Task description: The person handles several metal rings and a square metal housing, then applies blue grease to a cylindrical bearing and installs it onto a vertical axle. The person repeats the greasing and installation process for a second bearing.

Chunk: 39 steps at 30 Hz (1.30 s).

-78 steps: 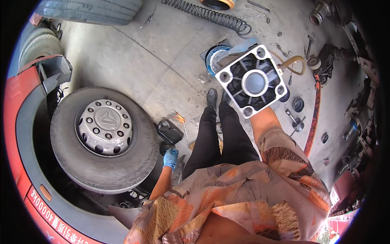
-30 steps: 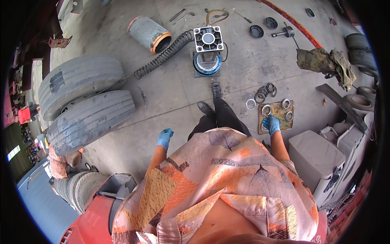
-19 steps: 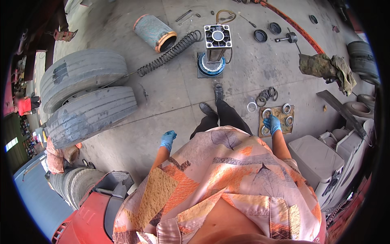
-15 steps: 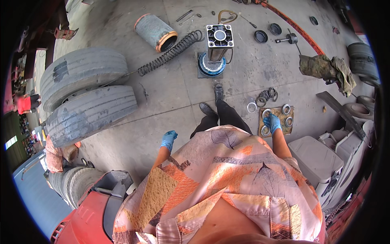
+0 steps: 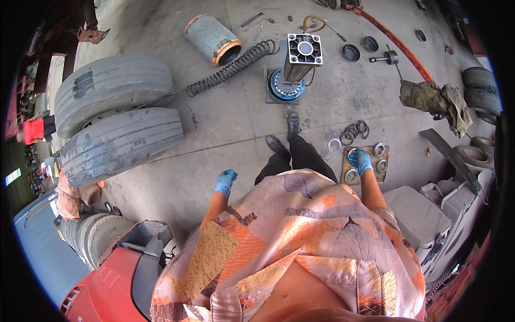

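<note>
Grey concrete floor (image 5: 225,123) of a workshop. Right hand (image 5: 360,160) in blue glove down over brown cardboard (image 5: 347,166) with metal rings (image 5: 380,149), near right; grip hard to tell. Left hand (image 5: 225,181) loosely curled, holding nothing. Two big tyres (image 5: 115,115) far left.

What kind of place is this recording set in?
Most likely a truck repair or tyre workshop: large tyres lie on the concrete floor, a coiled air hose runs across it, and metal rings sit by the right hand.
</note>
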Tool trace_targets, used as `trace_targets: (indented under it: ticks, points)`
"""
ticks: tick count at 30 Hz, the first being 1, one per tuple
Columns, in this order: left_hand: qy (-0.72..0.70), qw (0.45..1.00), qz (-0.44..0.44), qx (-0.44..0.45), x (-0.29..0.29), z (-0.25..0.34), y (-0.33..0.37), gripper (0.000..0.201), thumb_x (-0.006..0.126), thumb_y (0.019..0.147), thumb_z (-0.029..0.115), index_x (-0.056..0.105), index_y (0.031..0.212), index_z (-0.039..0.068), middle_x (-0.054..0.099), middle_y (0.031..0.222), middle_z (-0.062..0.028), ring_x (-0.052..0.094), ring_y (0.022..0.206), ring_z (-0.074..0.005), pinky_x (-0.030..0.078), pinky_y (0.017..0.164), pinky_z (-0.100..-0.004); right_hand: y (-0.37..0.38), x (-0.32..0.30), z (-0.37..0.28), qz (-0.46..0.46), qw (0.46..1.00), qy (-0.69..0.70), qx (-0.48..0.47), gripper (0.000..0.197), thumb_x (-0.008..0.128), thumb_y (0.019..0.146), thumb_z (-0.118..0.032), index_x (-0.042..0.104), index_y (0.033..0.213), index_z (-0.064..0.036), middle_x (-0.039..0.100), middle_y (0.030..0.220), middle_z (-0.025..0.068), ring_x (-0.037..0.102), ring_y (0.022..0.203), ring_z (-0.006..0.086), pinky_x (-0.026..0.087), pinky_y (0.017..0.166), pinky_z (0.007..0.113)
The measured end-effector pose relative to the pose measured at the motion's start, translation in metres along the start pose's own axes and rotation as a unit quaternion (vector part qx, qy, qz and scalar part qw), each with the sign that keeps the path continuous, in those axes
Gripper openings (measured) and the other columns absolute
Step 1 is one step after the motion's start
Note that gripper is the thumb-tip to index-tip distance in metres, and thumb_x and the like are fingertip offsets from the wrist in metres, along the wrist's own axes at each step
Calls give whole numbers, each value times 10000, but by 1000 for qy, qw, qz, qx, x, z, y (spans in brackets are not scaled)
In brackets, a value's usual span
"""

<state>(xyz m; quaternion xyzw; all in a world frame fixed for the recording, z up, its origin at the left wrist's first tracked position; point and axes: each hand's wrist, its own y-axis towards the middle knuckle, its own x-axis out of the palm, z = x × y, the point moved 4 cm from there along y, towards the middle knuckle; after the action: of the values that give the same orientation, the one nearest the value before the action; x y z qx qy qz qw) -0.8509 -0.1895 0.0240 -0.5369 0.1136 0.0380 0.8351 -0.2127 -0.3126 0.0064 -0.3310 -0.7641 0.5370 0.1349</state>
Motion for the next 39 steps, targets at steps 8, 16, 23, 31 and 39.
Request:
trace_targets:
  ticks: [8,16,23,31,39]
  points:
    - [1,1000,5,14,-1,-10,12,240,599,929,293,640,1062,97,720,927,-52,650,721,-112,412,520,-240,11,14,-21,-23,999,-26,-33,222,478,966,-268,590,902,-87,571,626,51,570,501,178,454,429,289]
    - [68,998,12,0,10,53,3,235,618,929,257,632,1052,57,703,942,-76,653,767,-145,476,627,-250,40,62,-75,-39,996,-50,-68,170,512,952,-226,599,965,-81,614,694,57,586,511,168,457,449,273]
    - [138,983,-44,110,39,163,54,178,608,936,183,639,1073,74,686,955,-40,628,806,-117,469,687,-235,66,138,-121,-64,965,-122,-222,211,540,926,-193,645,1037,-48,669,859,110,658,789,220,514,683,319]
    - [393,870,-153,255,133,305,133,308,583,940,109,584,1223,-11,637,1158,-96,618,1038,-203,484,941,-292,38,236,-189,37,803,-428,-412,302,568,858,-209,638,1146,-149,652,1067,163,622,993,353,499,859,442]
    - [489,794,-177,316,168,372,181,338,567,946,126,556,1262,8,616,1203,-89,598,1073,-207,472,953,-302,81,307,-219,-30,739,-483,-469,397,568,817,-60,621,1198,-159,634,1150,140,623,1012,354,517,851,428]
